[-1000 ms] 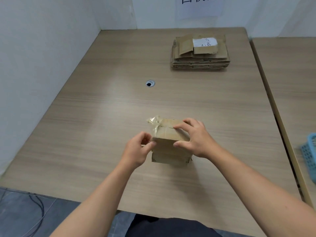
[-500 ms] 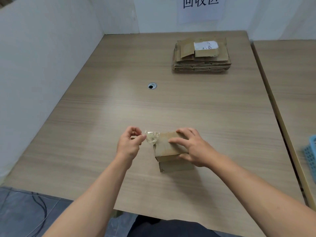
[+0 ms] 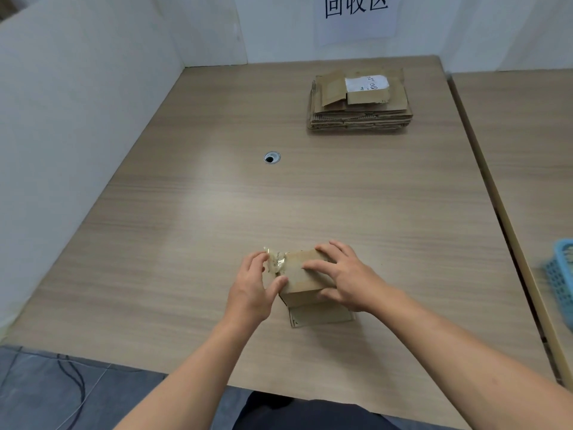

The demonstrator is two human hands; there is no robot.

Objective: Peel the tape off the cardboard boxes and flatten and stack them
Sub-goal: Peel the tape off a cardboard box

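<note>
A white partition wall (image 3: 77,119) ran along the left edge of the wooden table (image 3: 186,212), with dark cables (image 3: 73,377) on the floor below its near corner. A small round cable hole (image 3: 272,157) sat in the tabletop left of centre. At the back, a paper sign (image 3: 356,17) hung on the wall, and below it a stack of flattened cardboard (image 3: 359,110) lay at the far right of the table, well apart from the hands. A second table (image 3: 527,135) stood just beside the first, carrying a blue basket (image 3: 561,274) at the frame's right edge. Nothing stood between the hands and the stack.

Near the front edge, the left hand (image 3: 251,293) curled its fingers and thumb around a crumpled strip of clear tape (image 3: 276,262) at the upper left corner of the cardboard box (image 3: 305,274), the thumb touching that edge. The box stood on the table between both hands. The right hand (image 3: 347,280) clamped it, fingers spread across the top and thumb on the near face.
</note>
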